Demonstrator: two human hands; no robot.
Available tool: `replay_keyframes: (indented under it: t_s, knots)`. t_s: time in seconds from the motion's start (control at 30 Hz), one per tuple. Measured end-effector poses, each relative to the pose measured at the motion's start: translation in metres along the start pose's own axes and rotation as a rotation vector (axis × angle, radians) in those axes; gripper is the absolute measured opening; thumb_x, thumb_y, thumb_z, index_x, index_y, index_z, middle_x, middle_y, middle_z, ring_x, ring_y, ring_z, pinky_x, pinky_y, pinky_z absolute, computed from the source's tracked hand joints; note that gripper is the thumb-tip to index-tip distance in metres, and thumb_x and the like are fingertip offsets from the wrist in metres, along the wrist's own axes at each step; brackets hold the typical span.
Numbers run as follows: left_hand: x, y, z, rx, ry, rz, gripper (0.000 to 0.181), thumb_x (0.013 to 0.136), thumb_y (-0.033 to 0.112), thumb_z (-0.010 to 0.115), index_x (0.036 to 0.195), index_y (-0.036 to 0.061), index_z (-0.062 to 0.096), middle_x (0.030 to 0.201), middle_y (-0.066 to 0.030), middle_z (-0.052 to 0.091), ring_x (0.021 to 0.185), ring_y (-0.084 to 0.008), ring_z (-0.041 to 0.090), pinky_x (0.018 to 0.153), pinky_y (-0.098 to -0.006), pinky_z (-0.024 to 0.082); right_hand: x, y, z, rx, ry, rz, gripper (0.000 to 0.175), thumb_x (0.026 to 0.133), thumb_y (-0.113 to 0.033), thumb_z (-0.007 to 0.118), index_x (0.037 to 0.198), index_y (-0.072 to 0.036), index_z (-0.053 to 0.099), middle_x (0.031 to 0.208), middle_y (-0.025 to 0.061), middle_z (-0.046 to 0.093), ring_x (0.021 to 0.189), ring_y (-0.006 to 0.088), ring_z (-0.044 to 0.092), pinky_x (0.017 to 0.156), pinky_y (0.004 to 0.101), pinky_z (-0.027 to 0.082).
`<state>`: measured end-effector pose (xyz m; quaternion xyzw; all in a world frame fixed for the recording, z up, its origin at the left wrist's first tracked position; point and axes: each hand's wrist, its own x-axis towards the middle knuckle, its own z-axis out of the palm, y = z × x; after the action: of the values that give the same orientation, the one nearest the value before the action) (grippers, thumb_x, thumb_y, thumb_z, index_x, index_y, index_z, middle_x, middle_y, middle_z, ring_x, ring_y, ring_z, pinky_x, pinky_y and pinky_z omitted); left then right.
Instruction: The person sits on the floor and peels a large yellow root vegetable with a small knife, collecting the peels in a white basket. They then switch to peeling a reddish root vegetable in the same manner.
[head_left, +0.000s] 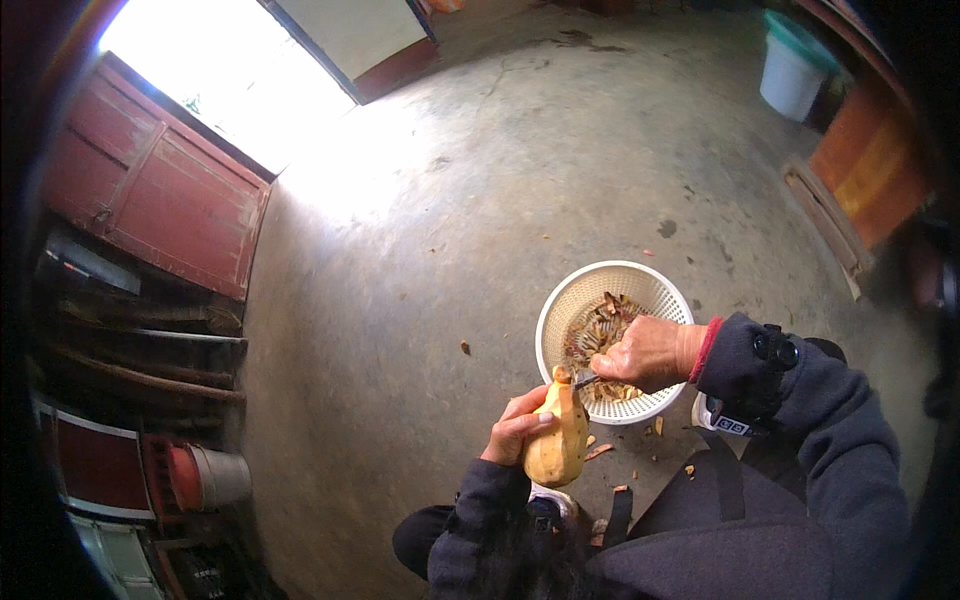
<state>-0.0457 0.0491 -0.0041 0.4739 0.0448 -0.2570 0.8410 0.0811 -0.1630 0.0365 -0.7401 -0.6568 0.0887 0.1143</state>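
Note:
My left hand (517, 429) grips a pale yellow peeled root vegetable (556, 444), perhaps a sweet potato, tilted with its narrow end up and away from me. A few dark specks dot its surface. My right hand (646, 355) holds a small metal peeler or knife (585, 379), mostly hidden by the fingers, whose working end is at the narrow end of the root. Beneath the right hand stands a white perforated plastic basket (553, 300) with a heap of brown and yellow peelings (600, 321) inside.
Scattered peel scraps (598, 451) lie on the concrete floor (375, 337) near my shoes. A red wooden door (180, 202) is at the left, beside a bright doorway (225, 82). Stacked buckets (217, 476) stand lower left; a white bin with a green rim (791, 79) stands upper right.

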Motion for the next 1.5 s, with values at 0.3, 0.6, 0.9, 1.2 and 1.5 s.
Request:
replay_keyframes:
  t_s: [0.3, 0.6, 0.9, 1.2, 1.5]
  knots:
    - [0.017, -0.003, 0.007, -0.326, 0.033, 0.144, 0.072, 0.062, 0.028, 0.059, 0.12, -0.0099, 0.04, 0.107, -0.0251, 0.055, 0.09, -0.0335, 0.058, 0.081, -0.0401, 0.049, -0.022, 0.016, -0.002, -0.269, -0.11, 0.271, 0.01, 0.075, -0.013, 0.053, 0.073, -0.004, 0.057, 0.066, 0.0102, 0.062, 0.064, 0.0262, 0.065, 0.053, 0.0372, 0.052]
    - [0.032, -0.021, 0.005, -0.51, -0.01, 0.056, 0.073, 0.065, 0.031, 0.059, 0.124, -0.0065, 0.037, 0.116, -0.0246, 0.049, 0.094, -0.0346, 0.055, 0.08, -0.0424, 0.049, -0.017, 0.007, -0.013, 0.483, 0.12, 0.389, 0.016, 0.081, -0.017, 0.053, 0.076, -0.002, 0.055, 0.066, 0.0201, 0.059, 0.067, 0.0351, 0.061, 0.058, 0.0425, 0.047]
    - [0.027, -0.019, 0.003, -0.464, 0.001, 0.107, 0.064, 0.073, 0.025, 0.049, 0.127, -0.0069, 0.035, 0.116, -0.0209, 0.052, 0.102, -0.0302, 0.056, 0.092, -0.039, 0.043, -0.02, -0.002, -0.02, -0.001, -0.03, 0.476, 0.014, 0.074, -0.012, 0.056, 0.08, 0.0, 0.058, 0.068, 0.0184, 0.061, 0.069, 0.0312, 0.064, 0.061, 0.0389, 0.051]
    - [0.041, -0.026, 0.005, -0.512, 0.498, 0.067, 0.025, 0.086, 0.019, 0.05, 0.101, -0.0006, 0.053, 0.098, -0.0148, 0.061, 0.086, -0.0267, 0.063, 0.077, -0.0369, 0.052, -0.014, 0.002, 0.002, 0.43, 0.127, 0.616, 0.028, 0.083, -0.021, 0.05, 0.074, 0.003, 0.061, 0.071, 0.0249, 0.059, 0.068, 0.0381, 0.06, 0.064, 0.0438, 0.047]
    - [0.063, -0.03, 0.024, -0.27, 0.666, 0.082, 0.033, 0.079, 0.026, 0.07, 0.094, 0.0001, 0.055, 0.086, -0.0074, 0.062, 0.072, -0.0161, 0.063, 0.059, -0.027, 0.052, 0.0, -0.031, 0.031, 0.959, 0.065, 0.817, 0.08, 0.071, -0.06, 0.064, 0.103, 0.011, 0.05, 0.093, 0.0241, 0.06, 0.088, 0.0287, 0.061, 0.076, 0.0355, 0.048]
